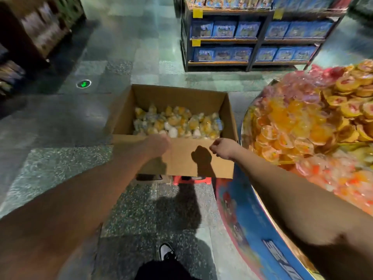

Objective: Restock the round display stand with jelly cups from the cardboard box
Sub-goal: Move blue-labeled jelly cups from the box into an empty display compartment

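speckled stone floor (141, 215), shop shelving (254, 35) | brown cardboard box (193, 158), glossy jelly cups (177, 122) | left hand (159, 143) and right hand (221, 148) curled, contents hidden

The box (175, 138) stands on a stool (191, 180) on the floor (60, 128). Jelly cups (177, 123) lie inside the box. The stand (252, 219) is just right of the box, heaped with cups (302, 128). Shelves (252, 37) stand behind the box. Both hands, left (159, 143) and right (222, 147), are at the box's near wall.
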Motion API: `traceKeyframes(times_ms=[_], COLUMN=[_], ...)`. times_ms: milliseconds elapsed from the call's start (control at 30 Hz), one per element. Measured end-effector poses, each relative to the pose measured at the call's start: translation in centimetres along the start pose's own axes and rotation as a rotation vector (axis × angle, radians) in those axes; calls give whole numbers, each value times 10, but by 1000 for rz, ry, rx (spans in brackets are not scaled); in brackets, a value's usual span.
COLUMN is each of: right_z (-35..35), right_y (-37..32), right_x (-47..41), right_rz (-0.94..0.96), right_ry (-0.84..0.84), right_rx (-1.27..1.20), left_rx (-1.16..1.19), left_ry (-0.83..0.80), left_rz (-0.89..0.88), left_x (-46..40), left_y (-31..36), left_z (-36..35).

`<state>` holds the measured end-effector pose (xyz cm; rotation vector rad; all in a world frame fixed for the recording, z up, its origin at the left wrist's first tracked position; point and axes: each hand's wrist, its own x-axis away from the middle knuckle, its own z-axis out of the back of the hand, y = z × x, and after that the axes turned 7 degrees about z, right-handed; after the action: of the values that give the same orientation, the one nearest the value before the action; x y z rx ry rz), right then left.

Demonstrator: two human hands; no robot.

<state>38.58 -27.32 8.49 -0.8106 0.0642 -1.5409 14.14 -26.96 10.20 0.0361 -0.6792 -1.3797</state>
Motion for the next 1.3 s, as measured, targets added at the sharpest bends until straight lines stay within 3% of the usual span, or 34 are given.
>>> traceKeyframes(times_ms=[67, 233, 467, 833, 1000, 1300], right_z=[-3, -11, -15, -17, -23, -40], right_y=[-13, -24, -10, 49, 72, 76], right_x=[-29, -82, -166, -308, -354, -405], right_rz=[1, 1, -89, -236, -235, -233], right_ry=[-16, 5, -17, -159, -195, -123], right_rx=[63, 140, 121, 149, 241, 234], left_rx=[65, -174, -254, -255, -444, -597], left_ry=[-53, -98, -125, -218, -273, -379], left_rz=[49, -7, -6, 102, 65, 34], left_x=[-20, -80, -156, -299, -348, -402], left_y=[-16, -45, -63, -65, -71, -96], left_z=[10, 28, 33, 3, -15, -49])
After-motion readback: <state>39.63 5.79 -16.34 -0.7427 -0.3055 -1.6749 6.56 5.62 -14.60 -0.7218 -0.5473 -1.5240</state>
